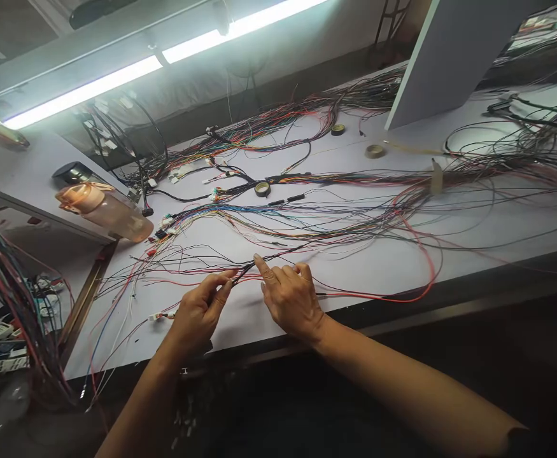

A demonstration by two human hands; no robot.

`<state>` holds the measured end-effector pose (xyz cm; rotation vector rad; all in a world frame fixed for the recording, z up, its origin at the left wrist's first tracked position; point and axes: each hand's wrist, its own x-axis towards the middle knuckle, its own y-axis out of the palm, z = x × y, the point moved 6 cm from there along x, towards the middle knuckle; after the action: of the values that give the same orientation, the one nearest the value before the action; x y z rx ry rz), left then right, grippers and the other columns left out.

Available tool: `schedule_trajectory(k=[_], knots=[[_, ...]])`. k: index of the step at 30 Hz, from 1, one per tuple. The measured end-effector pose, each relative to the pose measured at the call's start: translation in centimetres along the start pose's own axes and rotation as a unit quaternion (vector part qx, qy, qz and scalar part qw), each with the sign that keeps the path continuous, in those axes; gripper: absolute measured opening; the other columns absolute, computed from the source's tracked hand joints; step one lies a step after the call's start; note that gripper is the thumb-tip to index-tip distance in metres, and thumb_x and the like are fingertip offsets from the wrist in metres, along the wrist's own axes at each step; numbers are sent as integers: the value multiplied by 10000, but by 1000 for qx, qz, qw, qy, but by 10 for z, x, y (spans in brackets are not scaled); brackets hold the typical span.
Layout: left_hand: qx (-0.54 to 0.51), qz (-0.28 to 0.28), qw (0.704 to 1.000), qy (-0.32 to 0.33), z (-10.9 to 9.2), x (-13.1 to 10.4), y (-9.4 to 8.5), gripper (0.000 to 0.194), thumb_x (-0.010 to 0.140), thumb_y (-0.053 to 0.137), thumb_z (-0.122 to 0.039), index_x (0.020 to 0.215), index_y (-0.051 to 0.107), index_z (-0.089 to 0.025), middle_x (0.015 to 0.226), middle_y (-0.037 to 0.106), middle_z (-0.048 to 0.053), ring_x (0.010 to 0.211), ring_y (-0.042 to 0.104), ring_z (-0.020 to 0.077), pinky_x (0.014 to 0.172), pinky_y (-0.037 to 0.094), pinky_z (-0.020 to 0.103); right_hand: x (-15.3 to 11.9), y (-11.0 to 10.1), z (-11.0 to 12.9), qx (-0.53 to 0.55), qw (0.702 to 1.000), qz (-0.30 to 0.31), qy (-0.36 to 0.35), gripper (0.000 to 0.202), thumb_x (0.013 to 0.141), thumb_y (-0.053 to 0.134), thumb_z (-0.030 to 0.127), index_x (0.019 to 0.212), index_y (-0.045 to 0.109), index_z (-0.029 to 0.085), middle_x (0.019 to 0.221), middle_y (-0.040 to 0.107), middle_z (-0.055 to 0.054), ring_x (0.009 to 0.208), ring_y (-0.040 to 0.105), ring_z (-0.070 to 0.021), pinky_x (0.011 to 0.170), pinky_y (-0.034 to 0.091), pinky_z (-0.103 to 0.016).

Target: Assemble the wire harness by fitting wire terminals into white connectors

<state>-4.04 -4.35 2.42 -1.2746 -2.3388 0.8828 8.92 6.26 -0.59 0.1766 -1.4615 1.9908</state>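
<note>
My left hand (204, 308) pinches a thin bundle of black wires (244, 272) between thumb and fingertips, near the front of the table. Just to its right, my right hand (291, 299) has its index finger extended against the same bundle. The other fingers of that hand are curled, and what lies inside them is hidden. Red wires (378, 296) run out to the right from behind the right hand and loop back. Beside my left hand lies a small white connector (155, 317) on short leads.
Long wire harnesses (345, 181) stretch across the white table (354, 273). Tape rolls (261, 189) (375, 151) lie among them. An orange-lidded bottle (111, 213) leans at the left. A grey panel (443, 63) stands at the back right, and a lamp (197, 46) hangs overhead.
</note>
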Motion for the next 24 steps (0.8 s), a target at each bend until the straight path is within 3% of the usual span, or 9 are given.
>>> schedule_trajectory(k=[14, 18, 21, 24], knots=[[63, -12, 996, 55, -7, -4, 1, 226, 953, 478, -379, 1055, 605, -222, 1282, 600, 71, 1152, 587, 221, 981, 472, 349, 0, -1, 1, -3, 1000, 1, -1, 518, 943, 458, 234, 1443, 378, 126, 872, 647, -58, 777, 486, -172, 830, 255, -382], [62, -13, 997, 51, -8, -4, 2, 243, 958, 466, -378, 1092, 601, -228, 1289, 596, 66, 1168, 578, 215, 997, 462, 355, 1, -10, 2, 61, 997, -35, -15, 280, 942, 471, 232, 1182, 592, 155, 843, 659, -31, 762, 501, -144, 809, 258, -352], [62, -17, 997, 52, -8, -5, 3, 240, 959, 461, -376, 1089, 597, -227, 1284, 600, 67, 1149, 591, 214, 976, 475, 354, 0, -10, 8, 82, 994, -24, -64, 186, 949, 475, 260, 930, 648, 194, 812, 667, -7, 763, 501, -138, 789, 247, -349], [66, -22, 996, 53, -8, -6, 3, 226, 961, 450, -366, 1051, 597, -219, 1283, 600, 77, 1101, 618, 216, 952, 490, 356, -2, -5, 10, 69, 994, -10, -85, 170, 942, 493, 255, 952, 655, 205, 859, 692, -8, 788, 508, -140, 791, 242, -354]])
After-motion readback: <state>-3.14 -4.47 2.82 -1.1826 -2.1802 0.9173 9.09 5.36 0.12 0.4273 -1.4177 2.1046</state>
